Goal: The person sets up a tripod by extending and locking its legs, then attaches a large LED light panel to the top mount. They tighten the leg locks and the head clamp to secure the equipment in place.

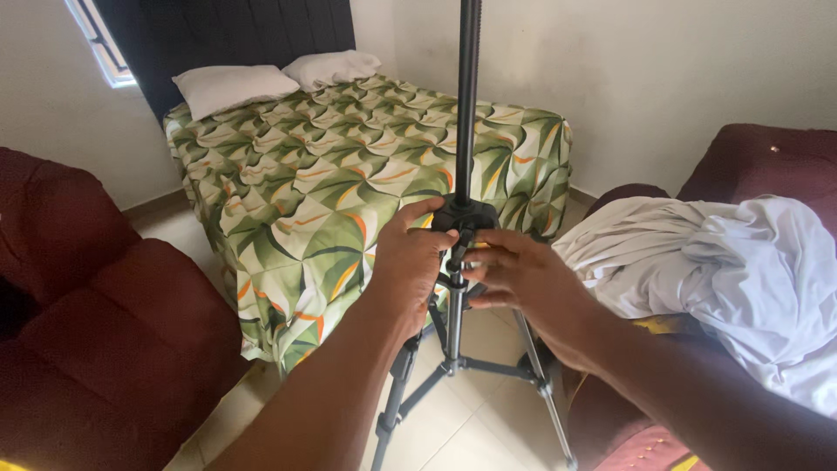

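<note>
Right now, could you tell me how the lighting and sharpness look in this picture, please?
Head view: soft, even daylight, no harsh shadows or glare; the window at top left is blown out white. The left hand, right hand and tripod are reasonably sharp; the white cloth loses some detail in brightness; the maroon sofa is dark.

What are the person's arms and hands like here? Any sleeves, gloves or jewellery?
Both arms come in bare from the bottom edge of the picture, with no sleeves showing along the forearms. The left hand and the right hand are bare too: no gloves, and no rings, watch or bracelets can be seen on the fingers or wrists that show. Nothing is marked or written on them.
</note>
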